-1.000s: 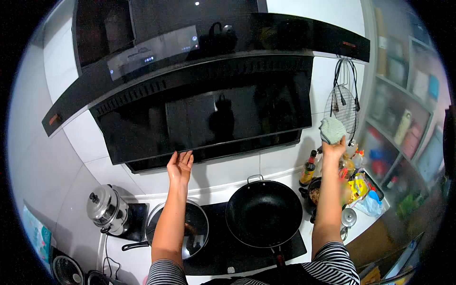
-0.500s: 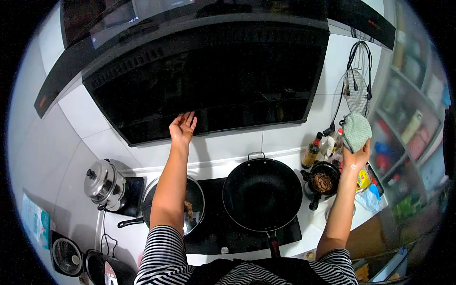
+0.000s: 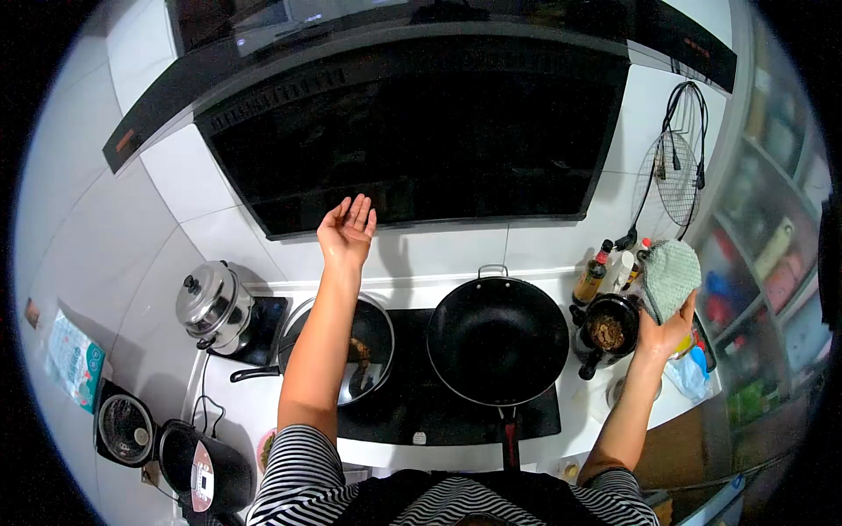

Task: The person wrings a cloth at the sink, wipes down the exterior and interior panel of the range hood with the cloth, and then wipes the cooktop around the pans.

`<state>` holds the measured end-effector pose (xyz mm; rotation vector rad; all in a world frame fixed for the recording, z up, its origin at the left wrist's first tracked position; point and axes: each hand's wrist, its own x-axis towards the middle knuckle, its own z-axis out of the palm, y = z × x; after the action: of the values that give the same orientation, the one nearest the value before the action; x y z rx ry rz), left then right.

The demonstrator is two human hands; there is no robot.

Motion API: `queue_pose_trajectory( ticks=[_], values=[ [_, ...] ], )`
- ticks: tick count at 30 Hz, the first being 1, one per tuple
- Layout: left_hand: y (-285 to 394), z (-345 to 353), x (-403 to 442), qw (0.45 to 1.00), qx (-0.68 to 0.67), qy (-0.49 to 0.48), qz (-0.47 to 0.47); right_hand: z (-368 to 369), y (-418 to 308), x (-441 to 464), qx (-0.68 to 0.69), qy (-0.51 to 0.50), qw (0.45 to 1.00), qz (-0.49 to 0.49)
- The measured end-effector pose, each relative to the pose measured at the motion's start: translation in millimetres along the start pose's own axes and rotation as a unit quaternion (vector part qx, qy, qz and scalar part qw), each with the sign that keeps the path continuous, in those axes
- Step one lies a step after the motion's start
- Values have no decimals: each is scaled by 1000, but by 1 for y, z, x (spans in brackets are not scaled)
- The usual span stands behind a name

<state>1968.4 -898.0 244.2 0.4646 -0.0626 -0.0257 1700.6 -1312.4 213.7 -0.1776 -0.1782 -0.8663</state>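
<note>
My left hand (image 3: 348,230) is raised, palm up with the fingers spread, in front of the lower edge of the black range hood (image 3: 421,140). It holds nothing. In my right hand (image 3: 667,330) is a pale green cloth pad (image 3: 673,276) with a dark edge, gripped from below above the right end of the counter. Just left of that hand stands a small black pot (image 3: 609,333) with brown contents. A black wok (image 3: 497,342) sits on the cooktop (image 3: 421,412), and a glass-lidded pan (image 3: 379,351) is partly behind my left forearm.
A steel steamer pot (image 3: 215,311) stands at the back left, with an open rice cooker (image 3: 215,473) below it. Sauce bottles (image 3: 591,274) stand behind the black pot. A wire rack (image 3: 678,184) and cables hang on the right wall, beside shelves.
The view has shifted a little. My right hand has come down slightly with the pad, closer to the small black pot. My left hand stays raised and empty, its fingers more spread.
</note>
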Motion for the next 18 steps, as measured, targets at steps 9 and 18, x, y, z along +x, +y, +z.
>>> queue_pose_trajectory(
  ticks=[9, 18],
  values=[
    [38, -20, -162, 994, -15, -83, -69, 7, 8, -83, -15, -64, 997, 32],
    [49, -106, -293, 980, 37, -43, -188, 53, 78, -203, -25, -24, 971, 237]
  ],
)
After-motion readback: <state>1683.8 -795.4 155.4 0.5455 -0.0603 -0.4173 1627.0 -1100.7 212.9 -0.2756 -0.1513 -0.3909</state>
